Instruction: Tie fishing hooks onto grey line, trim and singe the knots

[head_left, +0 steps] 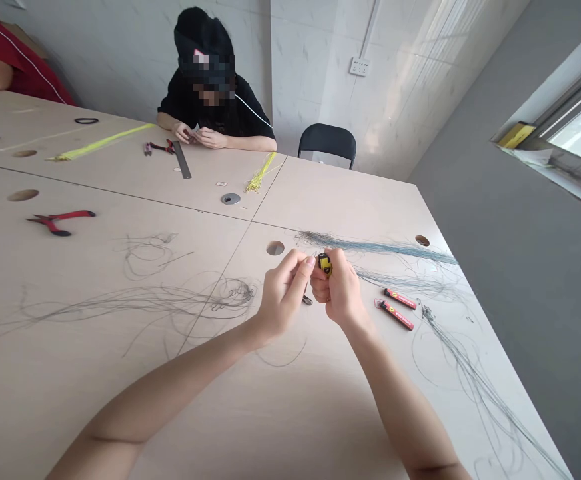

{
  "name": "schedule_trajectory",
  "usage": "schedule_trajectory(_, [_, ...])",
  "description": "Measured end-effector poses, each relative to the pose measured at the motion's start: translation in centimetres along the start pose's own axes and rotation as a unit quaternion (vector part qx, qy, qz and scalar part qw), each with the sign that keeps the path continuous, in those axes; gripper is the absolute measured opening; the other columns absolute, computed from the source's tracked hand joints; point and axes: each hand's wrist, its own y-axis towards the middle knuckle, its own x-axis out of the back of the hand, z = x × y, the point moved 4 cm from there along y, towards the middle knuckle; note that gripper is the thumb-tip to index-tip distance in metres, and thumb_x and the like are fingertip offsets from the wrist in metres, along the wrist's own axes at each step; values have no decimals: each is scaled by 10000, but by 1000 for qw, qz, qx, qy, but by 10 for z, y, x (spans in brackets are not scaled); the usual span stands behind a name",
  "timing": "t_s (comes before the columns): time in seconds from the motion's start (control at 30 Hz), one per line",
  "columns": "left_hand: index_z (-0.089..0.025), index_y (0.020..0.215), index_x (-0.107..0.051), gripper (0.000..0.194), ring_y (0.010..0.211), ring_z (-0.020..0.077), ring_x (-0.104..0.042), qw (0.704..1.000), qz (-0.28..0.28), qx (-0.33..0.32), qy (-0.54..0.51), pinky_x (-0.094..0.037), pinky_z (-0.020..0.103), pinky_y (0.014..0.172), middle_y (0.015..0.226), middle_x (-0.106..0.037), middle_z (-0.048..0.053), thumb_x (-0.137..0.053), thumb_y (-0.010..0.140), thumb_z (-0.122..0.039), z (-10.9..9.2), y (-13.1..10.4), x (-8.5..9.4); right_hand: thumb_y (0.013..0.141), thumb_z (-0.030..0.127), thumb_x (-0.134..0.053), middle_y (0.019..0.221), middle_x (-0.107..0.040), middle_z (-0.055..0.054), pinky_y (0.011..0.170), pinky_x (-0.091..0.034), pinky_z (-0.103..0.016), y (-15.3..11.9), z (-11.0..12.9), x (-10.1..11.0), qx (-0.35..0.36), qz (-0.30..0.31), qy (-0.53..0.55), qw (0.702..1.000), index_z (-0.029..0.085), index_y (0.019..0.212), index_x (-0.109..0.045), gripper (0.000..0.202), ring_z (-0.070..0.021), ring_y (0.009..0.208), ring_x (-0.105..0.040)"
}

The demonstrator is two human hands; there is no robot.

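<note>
Small yellow-and-black object gripped in curled right hand, held above pale flat table, apparently for steadiness. Left hand closed in thumb-and-finger pinch just beside it, probably for fine control; whether thin strand is pinched cannot be told. Long thin blue-green strands laid lengthwise beyond, presumably against tangling. Slim red black-ended sticks kept near right hand, likely for reach.
</note>
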Motion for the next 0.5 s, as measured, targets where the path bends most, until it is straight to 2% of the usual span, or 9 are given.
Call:
schedule_trajectory(0.2, [-214,700,-435,338,452,84,-305,1000,18,-5,-4,-273,229,428,514,-323,-74,-490,974,-404,-3,6,8,922,404,-383,489,-183,58,388,-122,-223,-1,5,4,57,29,-45,997,207,490,-288,484,-69,430,-113])
schedule_trajectory(0.33, [-215,684,-422,327,483,97,-316,999,40,-1,20,-304,233,455,514,-317,-66,-497,967,-361,-10,12,15,919,436,-407,496,-181,53,402,-123,-238,-1,9,10,97,23,-89,991,212,500,-271,494,-77,445,-125])
schedule_trajectory(0.5, [-209,677,-434,327,484,91,-314,996,76,1,35,-289,234,452,545,-325,-61,-504,957,-364,-14,12,14,920,478,-408,493,-211,47,408,-151,-251,-4,10,9,111,15,-129,985,216,494,-280,515,-84,459,-151])
